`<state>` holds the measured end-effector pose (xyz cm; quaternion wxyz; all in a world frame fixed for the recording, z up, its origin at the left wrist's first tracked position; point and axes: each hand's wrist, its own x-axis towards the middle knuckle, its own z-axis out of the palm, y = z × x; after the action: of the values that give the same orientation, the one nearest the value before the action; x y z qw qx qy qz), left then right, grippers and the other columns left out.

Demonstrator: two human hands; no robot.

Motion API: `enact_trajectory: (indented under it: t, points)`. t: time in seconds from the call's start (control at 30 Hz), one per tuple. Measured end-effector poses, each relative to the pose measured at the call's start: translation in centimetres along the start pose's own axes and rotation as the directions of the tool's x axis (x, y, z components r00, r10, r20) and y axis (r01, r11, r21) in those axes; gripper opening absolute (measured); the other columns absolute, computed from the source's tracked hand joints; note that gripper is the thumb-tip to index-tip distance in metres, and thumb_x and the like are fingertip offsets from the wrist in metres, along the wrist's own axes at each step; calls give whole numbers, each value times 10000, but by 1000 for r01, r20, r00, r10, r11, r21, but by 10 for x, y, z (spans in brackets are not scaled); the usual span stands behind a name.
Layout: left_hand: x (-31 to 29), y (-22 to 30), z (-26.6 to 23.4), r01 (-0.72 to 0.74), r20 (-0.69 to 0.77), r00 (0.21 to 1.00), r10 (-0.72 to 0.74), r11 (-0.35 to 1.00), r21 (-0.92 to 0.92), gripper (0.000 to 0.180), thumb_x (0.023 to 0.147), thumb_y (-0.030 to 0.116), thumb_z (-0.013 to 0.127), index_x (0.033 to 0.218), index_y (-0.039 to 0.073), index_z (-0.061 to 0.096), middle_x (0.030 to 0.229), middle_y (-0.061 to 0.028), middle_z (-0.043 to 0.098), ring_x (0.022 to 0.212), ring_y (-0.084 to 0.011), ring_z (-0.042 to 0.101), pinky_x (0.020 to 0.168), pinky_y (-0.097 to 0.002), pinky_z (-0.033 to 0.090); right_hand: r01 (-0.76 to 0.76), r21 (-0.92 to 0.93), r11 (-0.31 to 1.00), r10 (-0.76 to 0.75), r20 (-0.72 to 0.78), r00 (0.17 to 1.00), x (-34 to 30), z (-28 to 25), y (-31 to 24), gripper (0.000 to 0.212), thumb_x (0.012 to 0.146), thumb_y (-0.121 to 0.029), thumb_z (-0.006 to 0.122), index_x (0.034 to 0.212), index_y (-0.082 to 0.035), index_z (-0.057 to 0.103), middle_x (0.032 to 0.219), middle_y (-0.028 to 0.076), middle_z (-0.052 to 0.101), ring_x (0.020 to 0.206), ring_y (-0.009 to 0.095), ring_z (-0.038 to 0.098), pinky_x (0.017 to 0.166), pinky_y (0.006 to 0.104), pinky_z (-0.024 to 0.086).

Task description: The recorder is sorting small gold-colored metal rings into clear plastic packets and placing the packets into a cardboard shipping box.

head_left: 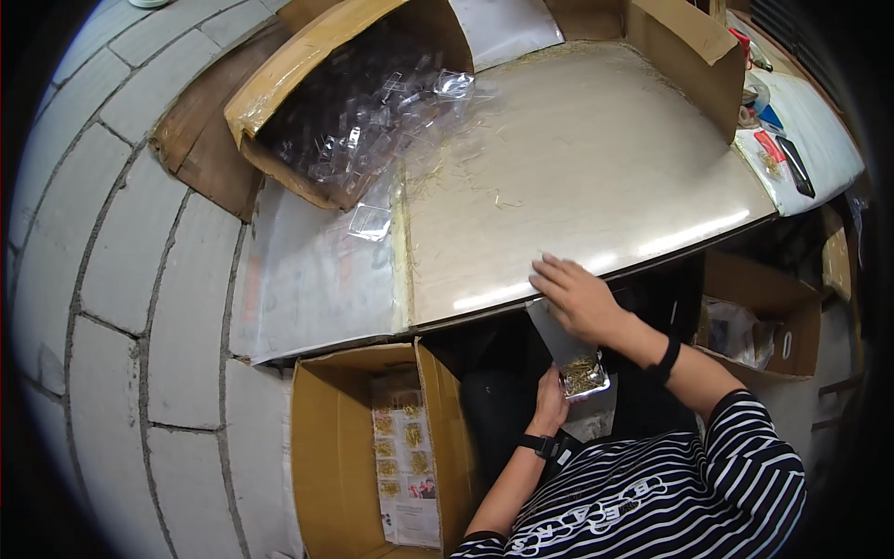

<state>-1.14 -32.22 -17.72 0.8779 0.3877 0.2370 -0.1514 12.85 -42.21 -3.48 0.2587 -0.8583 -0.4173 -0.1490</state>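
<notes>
Small clear container [591,394] of gold-coloured pieces [583,374], held over the lap, just below the front edge of the bench [596,140].
Found clamped at its side in the left hand [551,402]; just above, noted the right hand [579,300] with fingers straight and together over a grey panel [559,340], cannot tell whether gripping it. Judged to be at the filling or closing step, likely calling next for a steady left-hand hold and careful lining-up of the panel without spilling. Beyond, on the bench, observed an open carton [265,98] of clear plastic cases [354,140]; at lower left, a cardboard box [326,447] bearing rows of gold-filled packs [413,434]; at right, another box [762,279] with plastic bags [736,331].
</notes>
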Motion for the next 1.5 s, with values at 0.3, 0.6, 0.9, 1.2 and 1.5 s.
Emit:
enact_trajectory:
  t: [0.3,0.6,0.9,1.2,1.5]
  points:
    - [-8,12,2,3,29,1000,-5,998,67,475,988,437,358,1202,38,500,993,-93,648,770,-189,677,523,-306,577,-167,363,917,130,123,984,-93,-40,-24,379,713,78,599,1078,-22,601,1122,146,611,1020,328,605,841,370,527]
    - [-37,16,-8,58,34,998,-61,994,87,408,970,362,461,1084,-17,559,936,-114,662,730,-184,681,475,-278,572,-483,440,757,376,311,873,-129,-28,-21,264,824,1,574,1085,19,609,1001,181,640,920,325,635,772,346,506]
    - [-60,35,41,-50,45,998,41,974,219,328,971,297,478,1079,9,592,862,-47,650,660,-111,645,433,-235,532,-616,773,152,405,520,752,-116,-8,-31,285,918,-102,525,1141,67,580,1018,111,661,951,147,610,851,273,483]
    - [-56,58,62,-71,148,988,50,988,136,392,1003,332,390,1126,-3,553,944,-72,641,737,-137,650,533,-260,560,-60,425,903,57,20,998,-103,-37,-37,333,776,-2,606,1109,1,602,1079,147,641,1036,300,614,899,374,496]
    - [-48,46,65,-240,-57,969,241,971,15,356,1003,343,401,1058,27,555,981,-63,611,863,-135,605,704,-266,525,85,92,992,-108,286,952,-105,-47,-57,699,834,-389,600,1324,68,399,1370,217,424,1307,350,378,1080,450,311]
